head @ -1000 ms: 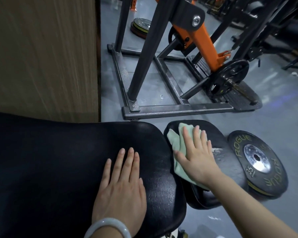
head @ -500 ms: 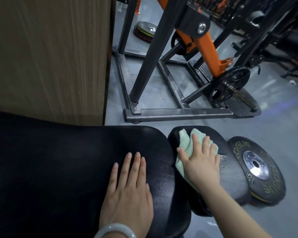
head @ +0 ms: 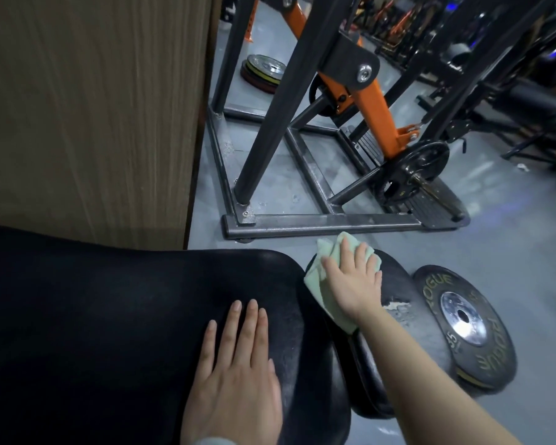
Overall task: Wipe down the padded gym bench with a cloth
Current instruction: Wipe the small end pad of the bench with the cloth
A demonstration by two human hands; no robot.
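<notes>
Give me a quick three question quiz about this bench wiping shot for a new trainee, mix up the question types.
1. True or false: the left hand rests flat on the large black pad.
2. Which hand presses the green cloth? A) left B) right C) both
3. Fill in: the weight plate lying on the floor beside the small pad reads ____.

Key: 1 true; 2 B, the right hand; 3 ROGUE.
</notes>
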